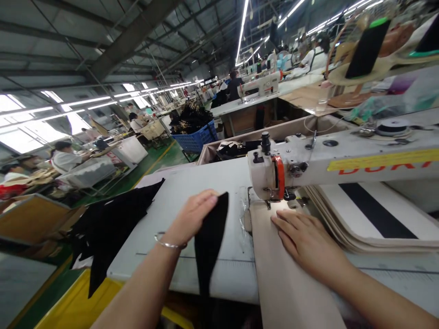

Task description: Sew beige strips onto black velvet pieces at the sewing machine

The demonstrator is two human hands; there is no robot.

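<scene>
Between the thumb and fingers of my left hand [199, 212] hangs a black fabric strip [211, 242], its lower end dropping past the table's front edge. My right hand [302, 237] lies flat, fingers stretched out, on a beige fabric panel [274, 274]. The panel's far end reaches under the presser foot of the sewing machine [265, 176]; the needle itself is too small to make out. To the right of the machine head sits a stack of beige panels [401, 214], the top one crossed by a dark stripe.
A pile of black fabric pieces [116, 219] hangs over the table's left edge, above a yellow bin [77, 304]. Behind the table stand a blue crate [195, 139] heaped with dark pieces and another sewing machine [260, 87]. A black thread cone [368, 48] stands at upper right. Several people work farther off.
</scene>
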